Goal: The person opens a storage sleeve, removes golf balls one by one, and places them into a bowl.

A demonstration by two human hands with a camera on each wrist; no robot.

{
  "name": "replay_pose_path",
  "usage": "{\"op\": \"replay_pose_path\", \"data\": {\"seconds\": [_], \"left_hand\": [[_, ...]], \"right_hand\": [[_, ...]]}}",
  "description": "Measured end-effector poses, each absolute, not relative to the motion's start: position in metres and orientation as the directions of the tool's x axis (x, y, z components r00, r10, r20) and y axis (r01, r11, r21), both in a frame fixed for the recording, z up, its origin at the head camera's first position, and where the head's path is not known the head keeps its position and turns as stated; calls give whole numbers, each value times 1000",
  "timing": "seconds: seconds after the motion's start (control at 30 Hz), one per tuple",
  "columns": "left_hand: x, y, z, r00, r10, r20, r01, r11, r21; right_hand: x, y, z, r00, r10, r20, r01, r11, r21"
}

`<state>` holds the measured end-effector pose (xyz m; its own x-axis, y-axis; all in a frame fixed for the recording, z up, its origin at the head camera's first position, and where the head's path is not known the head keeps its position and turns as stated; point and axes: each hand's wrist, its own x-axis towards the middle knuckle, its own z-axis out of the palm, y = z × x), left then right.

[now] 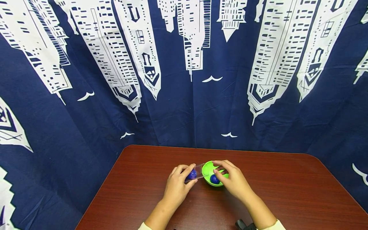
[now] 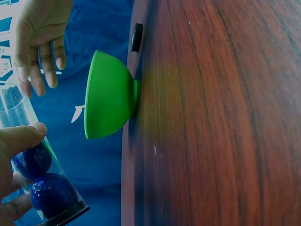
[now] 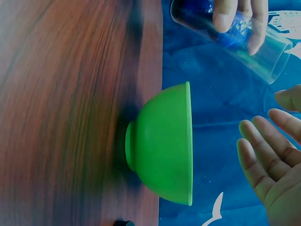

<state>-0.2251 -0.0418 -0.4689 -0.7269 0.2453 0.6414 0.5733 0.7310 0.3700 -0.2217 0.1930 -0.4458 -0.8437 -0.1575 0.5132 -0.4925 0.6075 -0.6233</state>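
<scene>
My left hand [image 1: 176, 186] grips a clear plastic cup [image 2: 13, 104] with a dark base. Inside it, in the left wrist view, are two blue dimpled balls [image 2: 52, 194]. The cup is tilted, its mouth pointing toward the green bowl [image 3: 165, 143] in the head view. That bowl stands upright on the table, and a blue ball [image 1: 214, 179] lies in it. Above the bowl's right side hovers my right hand [image 1: 235, 181], fingers loosely extended, holding nothing. In both wrist views the bowl's wall hides its contents.
Brown wood-grain table [image 1: 143, 179] lies under everything. A small black object [image 2: 137, 37] is on it beyond the bowl in the left wrist view. Behind the far edge hangs a navy cloth [image 1: 178, 121] with white buildings printed on it.
</scene>
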Motion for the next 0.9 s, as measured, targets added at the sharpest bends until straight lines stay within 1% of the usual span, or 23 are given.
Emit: {"op": "replay_pose_path", "data": {"seconds": [0.27, 0.53, 0.67, 0.77, 0.9], "left_hand": [[-224, -40, -468, -701, 287, 653, 571, 775, 271], [-223, -37, -466, -659, 340, 671, 595, 781, 189], [-222, -37, -465, -659, 354, 664, 592, 788, 168], [-221, -37, -464, -659, 363, 658, 589, 794, 152], [-221, -36, -463, -639, 382, 668, 598, 793, 118]], "right_hand": [[-210, 192, -444, -887, -149, 437, -445, 529, -723], [-203, 192, -446, -900, -177, 397, -434, 434, -789], [-200, 191, -448, -915, -191, 355, -403, 384, -831], [-200, 191, -451, -913, -208, 351, -406, 362, -839], [-198, 190, -454, -913, -217, 345, -402, 342, -849]]}}
